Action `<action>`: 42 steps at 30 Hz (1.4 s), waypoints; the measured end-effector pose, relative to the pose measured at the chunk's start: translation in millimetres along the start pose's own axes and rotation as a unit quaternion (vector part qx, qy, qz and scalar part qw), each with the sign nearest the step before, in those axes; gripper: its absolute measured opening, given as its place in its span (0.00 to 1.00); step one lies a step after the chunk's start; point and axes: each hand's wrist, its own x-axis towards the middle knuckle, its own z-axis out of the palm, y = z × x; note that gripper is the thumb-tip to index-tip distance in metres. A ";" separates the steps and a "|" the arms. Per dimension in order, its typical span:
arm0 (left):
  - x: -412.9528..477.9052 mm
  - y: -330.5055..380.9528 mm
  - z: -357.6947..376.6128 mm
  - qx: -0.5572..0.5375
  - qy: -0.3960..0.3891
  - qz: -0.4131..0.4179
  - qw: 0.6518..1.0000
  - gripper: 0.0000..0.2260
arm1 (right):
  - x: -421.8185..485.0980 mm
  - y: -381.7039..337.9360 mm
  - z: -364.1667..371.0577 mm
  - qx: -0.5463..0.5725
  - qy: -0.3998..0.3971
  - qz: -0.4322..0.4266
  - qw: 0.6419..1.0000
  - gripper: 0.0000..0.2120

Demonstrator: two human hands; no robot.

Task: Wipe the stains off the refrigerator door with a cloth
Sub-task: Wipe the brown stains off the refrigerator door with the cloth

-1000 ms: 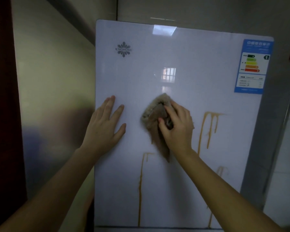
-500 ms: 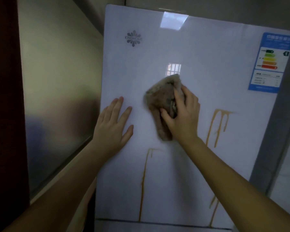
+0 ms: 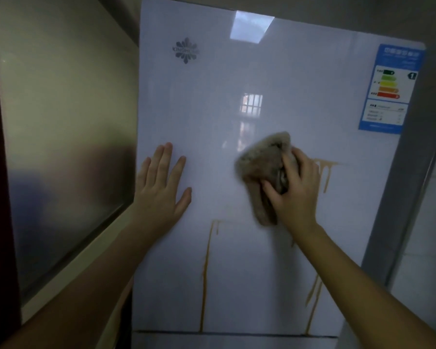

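The white refrigerator door (image 3: 212, 102) fills the middle of the head view. Orange-brown drip stains run down it: a long one (image 3: 205, 273) at lower centre, a cluster (image 3: 326, 175) just right of my right hand, and another streak (image 3: 312, 301) at lower right. My right hand (image 3: 296, 190) grips a crumpled brown cloth (image 3: 261, 163) and holds it against the door at mid-height. My left hand (image 3: 161, 190) lies flat on the door near its left edge, fingers spread and straight.
A blue energy label (image 3: 388, 89) sits at the door's upper right and a snowflake logo (image 3: 185, 50) at upper left. A shiny metal panel (image 3: 61, 147) stands close on the left. A seam (image 3: 237, 333) marks the door's bottom edge.
My right hand has carried the cloth to the right, close to the right-hand drip cluster. My left hand stays flat on the door. The view has shifted slightly.
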 end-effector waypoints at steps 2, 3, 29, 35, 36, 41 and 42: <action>0.2 0.1 1.6 -0.001 0.004 -0.002 1.000 0.30 | 12.7 -14.7 9.6 0.013 0.006 0.017 1.000 0.34; 0.3 -0.8 1.8 -0.001 0.004 -0.001 1.000 0.30 | 14.2 -22.2 14.6 0.016 0.003 0.012 1.000 0.34; -0.5 -3.3 5.1 0.002 0.007 0.003 1.000 0.31 | -68.6 -16.3 14.6 0.017 -0.118 -0.144 0.982 0.28; -0.7 -3.0 7.9 0.008 0.006 0.001 1.000 0.31 | -15.3 -11.0 9.0 0.029 -0.040 -0.010 0.999 0.31; -0.8 -3.5 8.4 0.009 0.007 0.003 1.000 0.31 | -1.4 -17.2 13.3 0.039 -0.020 0.017 0.999 0.32; -0.8 -5.3 7.2 0.013 0.014 0.013 1.000 0.31 | 13.1 -52.6 34.4 0.050 -0.028 -0.007 0.998 0.32; -0.8 -5.3 6.7 0.016 0.015 0.014 1.000 0.30 | 5.2 -54.3 35.0 0.051 -0.042 -0.036 0.997 0.32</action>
